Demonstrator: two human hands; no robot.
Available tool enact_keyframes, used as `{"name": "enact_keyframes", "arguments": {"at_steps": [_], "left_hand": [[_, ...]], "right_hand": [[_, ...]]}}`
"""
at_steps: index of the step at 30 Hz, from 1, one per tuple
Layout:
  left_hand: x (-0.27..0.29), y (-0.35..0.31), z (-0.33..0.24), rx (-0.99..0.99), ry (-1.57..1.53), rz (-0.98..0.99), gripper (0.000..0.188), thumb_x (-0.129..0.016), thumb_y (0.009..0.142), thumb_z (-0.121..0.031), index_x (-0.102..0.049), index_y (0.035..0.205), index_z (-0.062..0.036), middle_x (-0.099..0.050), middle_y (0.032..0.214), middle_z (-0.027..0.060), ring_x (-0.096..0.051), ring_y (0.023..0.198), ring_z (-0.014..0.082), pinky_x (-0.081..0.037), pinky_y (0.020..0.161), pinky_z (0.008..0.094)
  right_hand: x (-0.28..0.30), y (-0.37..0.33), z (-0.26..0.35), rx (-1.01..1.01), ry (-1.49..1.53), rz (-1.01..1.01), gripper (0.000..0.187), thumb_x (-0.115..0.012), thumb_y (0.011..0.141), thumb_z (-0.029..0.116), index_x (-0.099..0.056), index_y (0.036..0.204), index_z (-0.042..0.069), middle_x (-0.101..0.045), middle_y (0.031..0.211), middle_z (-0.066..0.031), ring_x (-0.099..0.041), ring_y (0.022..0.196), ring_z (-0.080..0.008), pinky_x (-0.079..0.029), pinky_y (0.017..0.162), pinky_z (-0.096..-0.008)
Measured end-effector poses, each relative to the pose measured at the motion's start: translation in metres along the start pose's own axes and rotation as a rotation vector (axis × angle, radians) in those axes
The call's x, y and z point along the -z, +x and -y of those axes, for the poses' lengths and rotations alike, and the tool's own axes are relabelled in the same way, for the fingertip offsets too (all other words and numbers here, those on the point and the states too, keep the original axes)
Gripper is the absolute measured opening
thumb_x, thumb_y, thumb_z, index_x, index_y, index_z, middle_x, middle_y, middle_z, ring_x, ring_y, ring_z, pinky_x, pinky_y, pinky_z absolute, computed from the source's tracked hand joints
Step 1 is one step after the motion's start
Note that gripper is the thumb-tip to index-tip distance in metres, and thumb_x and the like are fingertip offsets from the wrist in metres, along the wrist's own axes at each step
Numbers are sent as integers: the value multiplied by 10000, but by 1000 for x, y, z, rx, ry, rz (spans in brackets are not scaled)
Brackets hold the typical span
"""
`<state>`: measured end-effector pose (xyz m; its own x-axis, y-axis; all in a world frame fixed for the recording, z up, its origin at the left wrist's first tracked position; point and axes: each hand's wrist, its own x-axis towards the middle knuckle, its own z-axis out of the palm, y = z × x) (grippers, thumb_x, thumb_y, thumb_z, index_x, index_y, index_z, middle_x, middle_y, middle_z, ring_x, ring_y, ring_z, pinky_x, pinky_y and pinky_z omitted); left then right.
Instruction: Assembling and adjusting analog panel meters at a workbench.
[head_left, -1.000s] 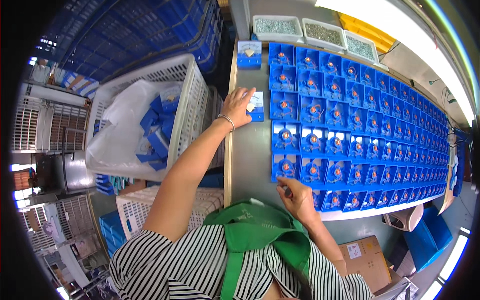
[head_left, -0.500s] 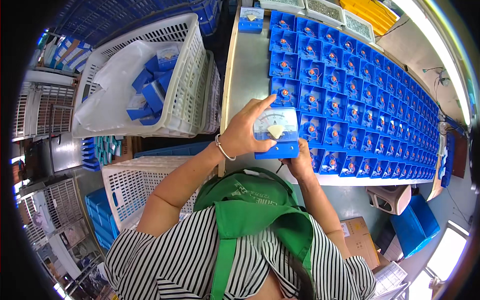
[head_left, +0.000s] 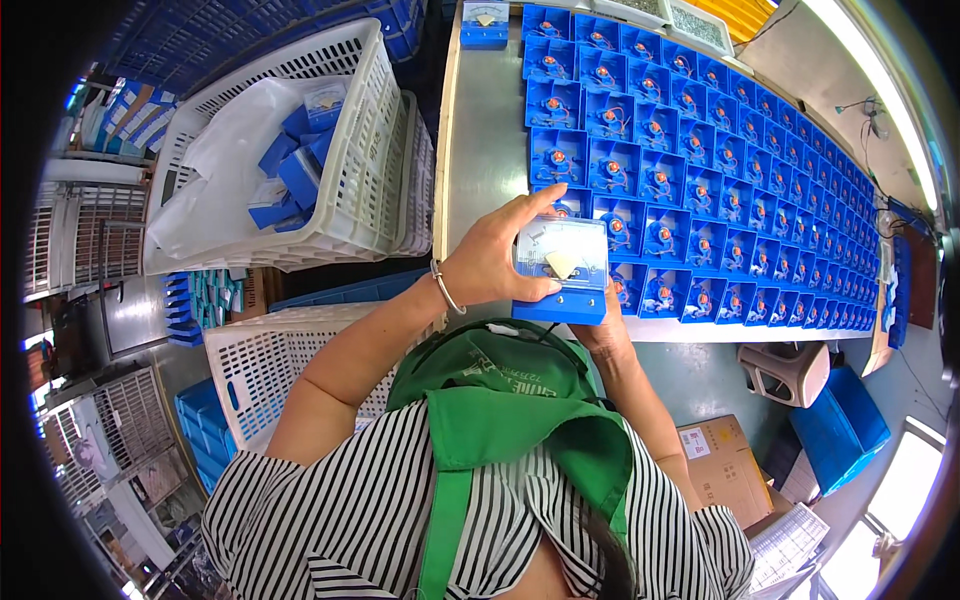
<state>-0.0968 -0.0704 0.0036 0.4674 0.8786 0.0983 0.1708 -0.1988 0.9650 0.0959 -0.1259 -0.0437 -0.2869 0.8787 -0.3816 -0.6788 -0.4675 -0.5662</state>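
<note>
Both hands hold a blue meter (head_left: 545, 247) with a clear front, a dial and a pale pointed piece below the scale. My left hand (head_left: 492, 258) grips its left side, with the index finger along the top edge and the thumb on the front. My right hand (head_left: 605, 332) is closed at the lower right corner; most of its fingers are hidden behind the blue base. Bright glare covers part of the dial. Just beyond the meter, rows of open blue housings (head_left: 612, 170) with orange-red parts and thin wires inside cover the table.
Another meter (head_left: 485, 25) stands at the table's far left corner. Left of the table, a white basket (head_left: 345, 190) holds several blue meters and plastic sheeting. A second white basket (head_left: 240, 375) is beside my left arm. A stool (head_left: 785, 372) and cardboard box (head_left: 725, 470) are at right.
The meter has tilted slightly, and glare now washes over its dial. My right hand sits slightly lower beside it, with its fingers more hidden. The table has shifted up and left in view.
</note>
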Motion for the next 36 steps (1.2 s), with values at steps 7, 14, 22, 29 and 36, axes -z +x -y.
{"name": "enact_keyframes", "arguments": {"at_steps": [7, 14, 22, 29, 36], "left_hand": [[-5, -2, -1, 3, 22, -7, 1004, -780, 593, -311, -322, 1454, -71, -543, 1217, 174, -529, 1161, 276, -385, 1021, 380], [-7, -4, -1, 14, 28, -25, 992, -777, 591, -302, -335, 1444, -55, -542, 1216, 178, -531, 1158, 280, -383, 1023, 377], [-4, -2, 3, 16, 20, -22, 977, -776, 594, -297, -348, 1436, -46, -532, 1233, 171, -519, 1172, 269, -377, 1030, 372], [1, -2, 7, 31, 1, -22, 978, -774, 593, -312, -352, 1434, -45, -532, 1232, 166, -518, 1173, 266, -379, 1028, 371], [6, -4, 12, 44, 21, -22, 964, -765, 592, -326, -369, 1425, -45, -538, 1219, 162, -528, 1154, 260, -388, 1017, 368]], "right_hand": [[1, -6, -11, 45, 33, -59, 183, -655, 841, 50, -674, 1019, 13, -694, 973, -85, -673, 829, -159, -559, 749, -291], [5, -5, -14, 89, -9, -83, 160, -649, 834, 6, -677, 991, 17, -693, 947, -72, -669, 810, -148, -557, 738, -287], [0, -2, -12, 77, -16, -69, 183, -674, 815, 7, -673, 999, 0, -693, 955, -82, -668, 815, -148, -555, 745, -286], [-1, 2, -13, 73, -57, -41, 214, -696, 802, 19, -672, 1012, -10, -695, 958, -88, -669, 823, -150, -552, 755, -285], [0, 8, -16, 53, -53, -22, 234, -701, 800, 35, -670, 1027, -12, -694, 971, -94, -671, 840, -158, -550, 774, -291]]}}
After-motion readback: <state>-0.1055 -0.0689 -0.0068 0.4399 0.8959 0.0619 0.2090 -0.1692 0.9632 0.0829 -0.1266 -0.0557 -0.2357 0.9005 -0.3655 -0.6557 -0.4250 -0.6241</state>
